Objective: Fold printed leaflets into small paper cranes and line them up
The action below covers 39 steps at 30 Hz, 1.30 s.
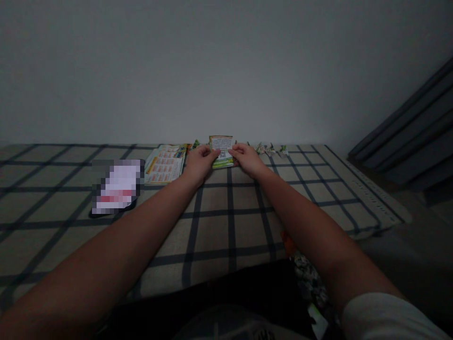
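Both arms reach forward over the checked cloth. Between my two hands a small printed paper sheet [222, 143], white with a green lower band, is held up near the far edge. My left hand [201, 161] pinches its left side with thumb and fingers. On the opposite side, my right hand [247, 158] grips the sheet's right edge the same way. A stack of printed leaflets [164, 164] lies just left of my left hand. Several small folded paper pieces [271, 149] sit in a row behind and to the right of my right hand.
A phone [118, 186] with a blurred, lit screen lies on the left of the checked cloth [212, 222]. A plain wall [226, 71] rises behind the far edge. Grey curtain folds [410, 137] hang at the right. Patterned items [307, 276] show below my right forearm.
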Tool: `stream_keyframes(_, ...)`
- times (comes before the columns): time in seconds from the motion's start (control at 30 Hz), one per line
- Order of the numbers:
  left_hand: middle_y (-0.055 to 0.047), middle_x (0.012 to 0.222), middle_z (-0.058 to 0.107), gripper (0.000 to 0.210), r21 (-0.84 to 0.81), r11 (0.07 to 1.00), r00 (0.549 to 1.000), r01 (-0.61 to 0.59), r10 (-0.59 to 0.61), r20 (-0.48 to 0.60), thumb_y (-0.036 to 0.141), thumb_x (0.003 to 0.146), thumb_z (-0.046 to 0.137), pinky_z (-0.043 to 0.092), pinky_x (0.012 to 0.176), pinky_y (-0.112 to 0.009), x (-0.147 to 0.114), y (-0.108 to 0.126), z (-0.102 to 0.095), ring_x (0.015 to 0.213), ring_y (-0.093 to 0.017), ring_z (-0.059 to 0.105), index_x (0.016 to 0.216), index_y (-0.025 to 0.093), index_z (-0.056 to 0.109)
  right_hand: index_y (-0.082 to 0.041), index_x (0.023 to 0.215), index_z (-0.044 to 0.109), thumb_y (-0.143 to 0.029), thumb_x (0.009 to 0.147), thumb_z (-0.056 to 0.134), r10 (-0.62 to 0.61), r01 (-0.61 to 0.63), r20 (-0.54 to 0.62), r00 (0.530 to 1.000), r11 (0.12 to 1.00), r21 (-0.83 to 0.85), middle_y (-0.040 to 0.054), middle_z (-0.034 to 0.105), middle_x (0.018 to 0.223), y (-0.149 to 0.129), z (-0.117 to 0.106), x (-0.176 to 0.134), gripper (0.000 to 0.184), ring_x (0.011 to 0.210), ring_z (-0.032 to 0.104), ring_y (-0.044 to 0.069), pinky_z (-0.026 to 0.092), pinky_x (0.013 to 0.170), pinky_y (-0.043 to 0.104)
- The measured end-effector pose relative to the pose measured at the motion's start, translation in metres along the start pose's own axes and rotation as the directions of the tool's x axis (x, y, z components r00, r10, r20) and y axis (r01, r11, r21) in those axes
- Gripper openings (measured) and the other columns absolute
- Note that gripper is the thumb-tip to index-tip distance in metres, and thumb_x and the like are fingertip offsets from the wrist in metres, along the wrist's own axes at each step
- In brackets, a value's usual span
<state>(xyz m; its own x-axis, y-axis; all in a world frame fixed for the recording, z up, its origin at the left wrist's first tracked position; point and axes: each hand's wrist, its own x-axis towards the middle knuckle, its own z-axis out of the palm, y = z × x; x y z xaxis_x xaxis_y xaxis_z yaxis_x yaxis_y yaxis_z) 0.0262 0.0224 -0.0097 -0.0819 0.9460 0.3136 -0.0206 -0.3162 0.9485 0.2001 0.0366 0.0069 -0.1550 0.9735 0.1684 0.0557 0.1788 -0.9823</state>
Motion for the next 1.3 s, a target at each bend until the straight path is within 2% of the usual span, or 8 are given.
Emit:
stream_keyframes(0.13, -0.008, 0.096, 0.077, 0.031, -0.092, 0.995, 0.997, 0.039, -0.033, 0.071, 0.036, 0.070, 0.081, 0.055, 0.090, -0.037, -0.002, 0.001, 0.003, 0.089, -0.022, 0.070, 0.092, 0.015, 0.073, -0.016, 0.080, 0.061, -0.012, 0.092, 0.064, 0.006, -0.006, -0.038, 0.999, 1.000, 0.012, -0.0019, 0.065, 0.073, -0.004, -0.002, -0.001, 0.013, 0.057, 0.058, 0.009, 0.050, 0.055, 0.020)
stream_keyframes(0.27, -0.007, 0.093, 0.078, 0.027, -0.090, 0.995, 1.000, 0.030, -0.031, -0.005, 0.035, 0.071, 0.080, 0.056, 0.092, -0.038, 0.001, 0.001, 0.002, 0.090, -0.023, 0.072, 0.089, 0.015, 0.073, -0.017, 0.095, 0.065, -0.015, 0.097, 0.062, 0.045, -0.046, 0.023, 0.999, 0.997, 0.061, -0.0026, 0.067, 0.073, -0.005, -0.001, -0.004, 0.004, 0.054, 0.060, 0.007, 0.052, 0.053, 0.018)
stream_keyframes(0.37, -0.006, 0.092, 0.079, 0.024, -0.134, 0.990, 0.999, 0.039, -0.042, -0.014, 0.031, 0.071, 0.080, 0.057, 0.092, -0.037, 0.001, 0.002, 0.001, 0.087, -0.021, 0.072, 0.088, 0.015, 0.073, -0.016, 0.092, 0.064, -0.012, 0.097, 0.061, 0.082, -0.084, 0.062, 0.995, 0.996, 0.033, -0.0020, 0.068, 0.074, -0.003, 0.001, -0.004, 0.006, 0.054, 0.062, 0.007, 0.052, 0.051, 0.016)
stream_keyframes(0.63, -0.008, 0.101, 0.079, 0.022, -0.158, 0.970, 0.979, 0.187, -0.171, 0.107, 0.021, 0.074, 0.077, 0.061, 0.068, -0.027, -0.006, 0.009, 0.005, 0.081, -0.018, 0.072, 0.094, 0.014, 0.074, -0.017, 0.085, 0.061, -0.012, 0.096, 0.063, 0.040, -0.039, -0.027, 0.999, 0.999, 0.021, -0.0045, 0.066, 0.070, -0.004, -0.005, -0.002, 0.012, 0.050, 0.059, 0.005, 0.051, 0.050, 0.015)
stream_keyframes(0.8, -0.010, 0.108, 0.079, 0.019, -0.141, 0.979, 0.989, 0.148, -0.149, 0.006, 0.017, 0.079, 0.072, 0.061, 0.067, -0.024, -0.005, 0.011, 0.006, 0.084, -0.016, 0.072, 0.097, 0.013, 0.074, -0.016, 0.092, 0.063, -0.012, 0.098, 0.059, 0.081, -0.082, 0.027, 0.996, 0.997, 0.015, -0.0042, 0.065, 0.065, -0.005, -0.002, -0.003, 0.009, 0.050, 0.059, 0.006, 0.051, 0.051, 0.016)
stream_keyframes(0.97, -0.010, 0.108, 0.078, 0.020, -0.150, 0.978, 0.990, 0.143, -0.142, 0.015, 0.017, 0.080, 0.072, 0.063, 0.072, -0.027, -0.006, 0.014, 0.006, 0.087, -0.018, 0.072, 0.100, 0.013, 0.073, -0.018, 0.084, 0.058, -0.011, 0.098, 0.059, 0.079, -0.080, 0.020, 0.997, 0.997, 0.017, -0.0042, 0.064, 0.062, -0.005, -0.001, -0.003, 0.015, 0.047, 0.058, 0.006, 0.049, 0.051, 0.016)
stream_keyframes(1.13, -0.009, 0.106, 0.077, 0.017, -0.143, 0.983, 0.993, 0.111, -0.114, -0.007, 0.020, 0.081, 0.072, 0.062, 0.077, -0.032, -0.004, 0.012, 0.006, 0.089, -0.019, 0.072, 0.097, 0.013, 0.071, -0.018, 0.094, 0.060, -0.013, 0.098, 0.059, 0.099, -0.101, 0.041, 0.994, 0.993, 0.054, -0.0047, 0.064, 0.062, -0.007, -0.001, -0.006, 0.006, 0.048, 0.059, 0.007, 0.050, 0.052, 0.017)
stream_keyframes(1.3, -0.009, 0.107, 0.077, 0.027, -0.125, 0.989, 0.997, 0.081, -0.082, -0.004, 0.029, 0.080, 0.074, 0.061, 0.071, -0.030, -0.002, 0.009, 0.003, 0.086, -0.019, 0.071, 0.103, 0.015, 0.072, -0.018, 0.085, 0.054, -0.005, 0.096, 0.057, 0.155, -0.159, 0.096, 0.983, 0.987, 0.035, -0.0048, 0.064, 0.059, -0.011, 0.000, -0.010, 0.017, 0.048, 0.060, 0.007, 0.050, 0.052, 0.016)
